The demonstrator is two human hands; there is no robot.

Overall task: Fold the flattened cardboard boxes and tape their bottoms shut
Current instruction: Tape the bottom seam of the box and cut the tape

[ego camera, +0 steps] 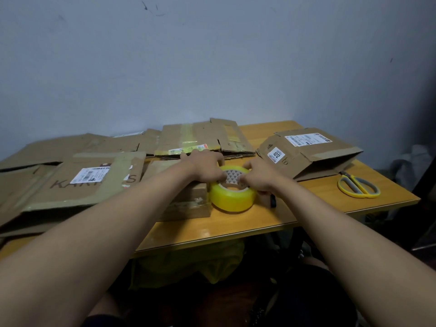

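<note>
Both my left hand (207,165) and right hand (258,174) grasp the tape roll (232,193) near the desk's (236,227) front edge; I should pick the end free slowly.

My bare hands rest on a glossy yellow roll of clear plastic tape (232,193) with a printed paper core, on a smooth, shiny orange wooden table (236,226). Matt brown flattened cardboard boxes (77,182) carry white paper labels; the yellow-and-grey plastic-handled scissors (358,186) look smooth.
</note>
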